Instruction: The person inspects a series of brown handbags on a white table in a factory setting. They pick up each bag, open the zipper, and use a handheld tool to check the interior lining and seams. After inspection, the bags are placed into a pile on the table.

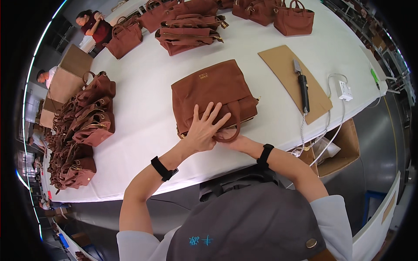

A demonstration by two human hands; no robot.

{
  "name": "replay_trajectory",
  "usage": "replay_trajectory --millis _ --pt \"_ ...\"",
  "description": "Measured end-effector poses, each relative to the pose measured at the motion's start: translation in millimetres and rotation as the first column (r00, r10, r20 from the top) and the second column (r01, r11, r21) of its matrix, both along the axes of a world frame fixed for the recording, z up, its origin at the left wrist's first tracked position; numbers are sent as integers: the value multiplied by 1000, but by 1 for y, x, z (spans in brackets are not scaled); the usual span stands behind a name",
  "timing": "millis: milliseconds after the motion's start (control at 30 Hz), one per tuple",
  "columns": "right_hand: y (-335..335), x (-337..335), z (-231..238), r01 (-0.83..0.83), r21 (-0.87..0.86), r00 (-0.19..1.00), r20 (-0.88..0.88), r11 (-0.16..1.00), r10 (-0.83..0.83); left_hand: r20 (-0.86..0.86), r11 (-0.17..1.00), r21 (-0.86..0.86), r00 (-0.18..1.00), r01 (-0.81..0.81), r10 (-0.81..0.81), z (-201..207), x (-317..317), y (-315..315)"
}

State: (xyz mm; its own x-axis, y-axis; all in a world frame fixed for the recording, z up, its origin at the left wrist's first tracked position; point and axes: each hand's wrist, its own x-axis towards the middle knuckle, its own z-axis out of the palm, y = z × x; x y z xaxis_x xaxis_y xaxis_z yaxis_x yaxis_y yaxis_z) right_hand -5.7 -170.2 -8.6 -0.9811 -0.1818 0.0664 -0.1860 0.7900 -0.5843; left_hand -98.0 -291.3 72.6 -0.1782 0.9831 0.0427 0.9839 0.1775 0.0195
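A brown handbag (213, 89) lies flat on the white table in front of me, its handle side toward my body. Gold lettering marks its far part, and gold zipper pieces show at the near corners. My left hand (204, 130) rests on the bag's near part with the fingers spread, beside the looped handle (236, 117). By the bag's near edge is my right hand (233, 141), partly under the handle; its fingers are hidden by the bag and the left hand, so its grip cannot be made out.
On the right, a black electric hand tool (303, 91) with a flat metal tip lies on a cardboard sheet (281, 65), near a white power strip (344, 90). Several brown bags (93, 126) crowd the left edge; others (187, 35) stand at the far side. An open carton (348, 143) sits below right.
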Motion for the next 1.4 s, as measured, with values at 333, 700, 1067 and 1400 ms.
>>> replay_trajectory --millis 333,700,1067,1400 --pt "37 21 -34 177 317 901 -432 932 -24 528 718 450 807 -530 265 62 -84 26" --pt "5 -65 -3 469 -90 851 -221 878 -477 411 852 357 883 -384 226 59 -58 32" --pt "37 -119 31 339 -744 929 363 576 -77 201 882 200 899 -428 390 40 -40 22" --pt "29 -98 17 412 -364 884 -63 835 -463 201 835 327 896 -443 397 49 -66 49"
